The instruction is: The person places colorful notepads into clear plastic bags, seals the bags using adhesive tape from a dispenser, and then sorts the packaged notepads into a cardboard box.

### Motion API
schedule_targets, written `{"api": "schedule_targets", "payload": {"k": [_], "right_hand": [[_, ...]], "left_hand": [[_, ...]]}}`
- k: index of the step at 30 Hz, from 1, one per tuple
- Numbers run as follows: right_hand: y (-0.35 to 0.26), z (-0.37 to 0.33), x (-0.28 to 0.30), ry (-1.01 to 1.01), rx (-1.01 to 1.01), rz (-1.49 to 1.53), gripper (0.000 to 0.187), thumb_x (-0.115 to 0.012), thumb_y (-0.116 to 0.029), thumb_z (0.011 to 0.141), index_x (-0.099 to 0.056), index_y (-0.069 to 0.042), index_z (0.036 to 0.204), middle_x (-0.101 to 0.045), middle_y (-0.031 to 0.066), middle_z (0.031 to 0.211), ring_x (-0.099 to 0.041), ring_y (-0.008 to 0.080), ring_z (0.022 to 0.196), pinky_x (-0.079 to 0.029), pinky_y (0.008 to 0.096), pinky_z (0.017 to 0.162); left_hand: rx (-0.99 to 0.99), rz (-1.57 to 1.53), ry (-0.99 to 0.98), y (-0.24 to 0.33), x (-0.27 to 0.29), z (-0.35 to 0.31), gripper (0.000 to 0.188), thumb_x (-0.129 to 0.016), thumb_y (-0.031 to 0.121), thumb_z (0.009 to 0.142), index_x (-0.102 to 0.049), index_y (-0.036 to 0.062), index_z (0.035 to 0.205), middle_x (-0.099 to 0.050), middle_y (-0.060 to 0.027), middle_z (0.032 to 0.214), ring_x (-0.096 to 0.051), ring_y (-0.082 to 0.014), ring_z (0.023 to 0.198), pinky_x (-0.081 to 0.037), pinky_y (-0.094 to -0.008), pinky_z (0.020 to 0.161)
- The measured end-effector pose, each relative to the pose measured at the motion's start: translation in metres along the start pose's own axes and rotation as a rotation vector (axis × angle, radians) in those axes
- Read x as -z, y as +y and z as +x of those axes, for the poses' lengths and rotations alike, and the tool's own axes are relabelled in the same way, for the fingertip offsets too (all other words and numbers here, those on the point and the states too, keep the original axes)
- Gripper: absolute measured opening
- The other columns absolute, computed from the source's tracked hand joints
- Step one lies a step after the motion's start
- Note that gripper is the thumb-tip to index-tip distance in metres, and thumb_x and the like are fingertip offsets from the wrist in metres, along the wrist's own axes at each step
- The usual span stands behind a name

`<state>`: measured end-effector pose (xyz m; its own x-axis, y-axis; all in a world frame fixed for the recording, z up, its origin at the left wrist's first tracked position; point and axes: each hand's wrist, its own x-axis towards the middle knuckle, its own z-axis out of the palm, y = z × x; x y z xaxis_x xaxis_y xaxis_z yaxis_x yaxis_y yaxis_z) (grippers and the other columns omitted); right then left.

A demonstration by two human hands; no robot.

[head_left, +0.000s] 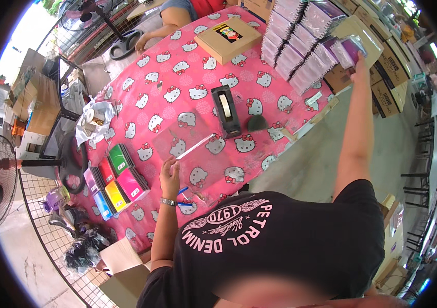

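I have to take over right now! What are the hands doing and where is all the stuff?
Left hand: pinches the near end of a clear plastic sleeve, held just above the pink tablecloth.
Right hand: stretched far out, gripping a wrapped purple notebook at the rows of wrapped notebooks.
Nearby: black tape dispenser beyond the sleeve; coloured notebooks stacked at the left; blue pen by the left wrist.
Done: many notebooks are already wrapped and stacked.
Left: the coloured notebooks are, as far as I can tell, not yet wrapped.
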<state>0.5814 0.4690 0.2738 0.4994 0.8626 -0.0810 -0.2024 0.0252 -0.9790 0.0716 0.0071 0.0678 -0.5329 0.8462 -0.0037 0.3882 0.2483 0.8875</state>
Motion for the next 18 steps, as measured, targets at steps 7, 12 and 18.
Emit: {"api": "schedule_targets", "payload": {"k": [7, 12, 18], "right_hand": [[0.017, 0.038, -0.032, -0.06, -0.1, 0.145, 0.044, -0.044, -0.036, 0.096, -0.05, -0.003, 0.124, -0.056, 0.0124, 0.123, -0.057, 0.0282, 0.107, -0.046, 0.0412, 0.091], [0.02, 0.027, -0.047, -0.115, -0.127, 0.034, 0.048, -0.042, -0.038, 0.095, -0.047, -0.003, 0.128, -0.051, 0.0139, 0.131, -0.054, 0.0273, 0.113, -0.044, 0.0428, 0.094], [0.045, -0.021, -0.043, -0.429, 1.088, -0.84, 0.059, -0.059, -0.035, 0.079, -0.05, -0.001, 0.126, -0.053, 0.0166, 0.128, -0.048, 0.0328, 0.119, -0.037, 0.0431, 0.102]], "left_hand": [[0.059, -0.037, 0.004, -0.011, -0.005, -0.014, 0.025, -0.056, 0.018, 0.093, -0.06, -0.0033, 0.105, -0.062, -0.0073, 0.104, -0.056, -0.0106, 0.092, -0.045, -0.0245, 0.081], [0.113, -0.1, 0.038, -0.011, 0.016, -0.028, 0.024, -0.056, 0.018, 0.094, -0.06, -0.0026, 0.106, -0.063, -0.0033, 0.093, -0.054, -0.0076, 0.084, -0.044, -0.0221, 0.074], [0.211, -0.103, 0.283, -0.034, 0.108, -0.06, 0.026, -0.057, 0.02, 0.093, -0.063, -0.0025, 0.104, -0.065, -0.0064, 0.095, -0.058, -0.0095, 0.085, -0.047, -0.0242, 0.075]]}}
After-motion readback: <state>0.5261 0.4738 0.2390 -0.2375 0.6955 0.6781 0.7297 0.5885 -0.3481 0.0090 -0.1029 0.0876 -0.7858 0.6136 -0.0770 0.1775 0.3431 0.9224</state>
